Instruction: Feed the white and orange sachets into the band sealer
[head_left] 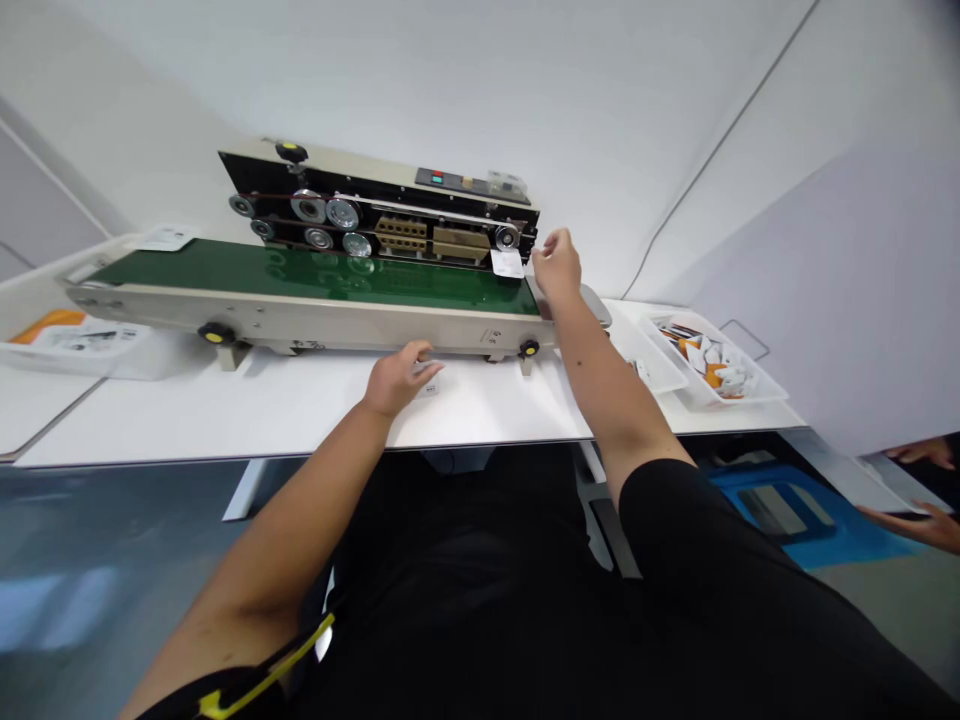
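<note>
A band sealer [390,225] with a green conveyor belt [315,275] stands on the white table. At the right end of its sealing head, a small white packet [508,263] sits upright by the infeed. Just right of that packet is my right hand [557,264], its fingers curled closed with a narrow gap to the packet; whether they hold anything is hidden. In front of the machine, low over the table, my left hand [397,380] pinches a small white printed packet [428,382] between thumb and fingers.
White bins with orange and white packets stand at right [750,385] and left [142,360]. A white packet [163,239] lies at the belt's left end. Another person's hands [919,522] show at the far right, near a blue crate [817,510] below table height.
</note>
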